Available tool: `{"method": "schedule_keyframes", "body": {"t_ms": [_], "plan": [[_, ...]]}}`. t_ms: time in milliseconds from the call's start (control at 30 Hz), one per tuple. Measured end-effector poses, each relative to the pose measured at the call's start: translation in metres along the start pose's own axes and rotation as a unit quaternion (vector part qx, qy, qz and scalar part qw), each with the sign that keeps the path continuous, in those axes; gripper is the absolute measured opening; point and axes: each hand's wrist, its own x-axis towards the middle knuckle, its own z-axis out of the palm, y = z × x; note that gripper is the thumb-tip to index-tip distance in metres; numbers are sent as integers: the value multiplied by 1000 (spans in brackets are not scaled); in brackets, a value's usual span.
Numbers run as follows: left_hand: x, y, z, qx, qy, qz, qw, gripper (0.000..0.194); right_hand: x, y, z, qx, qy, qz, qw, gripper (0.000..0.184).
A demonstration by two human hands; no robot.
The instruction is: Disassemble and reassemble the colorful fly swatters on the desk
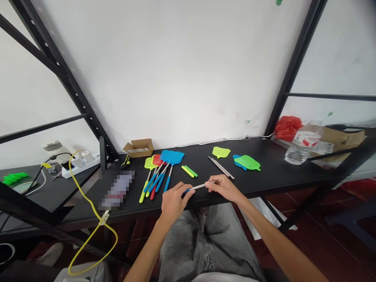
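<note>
My left hand (175, 200) is closed around a blue handle (186, 191), most of it hidden under the fingers. A thin metal rod (198, 187) runs from that handle to my right hand (225, 188), which pinches its other end. Just beyond my hands lie two loose handles, one yellow (188, 171) and one green (191, 170). Several bare metal rods (221, 167) rest behind my right hand. To the left, several fly swatters (173, 156) with blue, red and yellow heads lie overlapping, handles toward me.
Loose swatter heads lie at the right: a yellow one (221, 152), a green one (248, 162) partly covering a blue one (237, 159). An open cardboard box (138, 148), a yellow-black cutter (126, 161) and a yellow cable (88, 199) are at the left. A water bottle (305, 143) stands far right.
</note>
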Motion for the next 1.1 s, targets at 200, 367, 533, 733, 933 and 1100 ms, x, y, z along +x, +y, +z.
{"method": "schedule_keyframes", "body": {"t_ms": [200,367,533,733,933,1100], "plan": [[0,2,2,3,19,-8,1000,31,3,-1,-5,11,0,4,1000,34],[0,2,2,-4,26,-13,1000,31,2,1,-50,-93,150,5,984,36],[0,3,3,6,28,-10,1000,30,-16,14,-107,-399,262,189,858,28],[0,3,2,7,22,-5,1000,28,-26,28,-127,-484,249,272,794,36],[0,1,3,9,22,3,1000,32,-23,27,-119,-520,254,259,773,35],[0,2,3,14,15,0,1000,30,-25,25,-123,-496,258,288,777,25]]}}
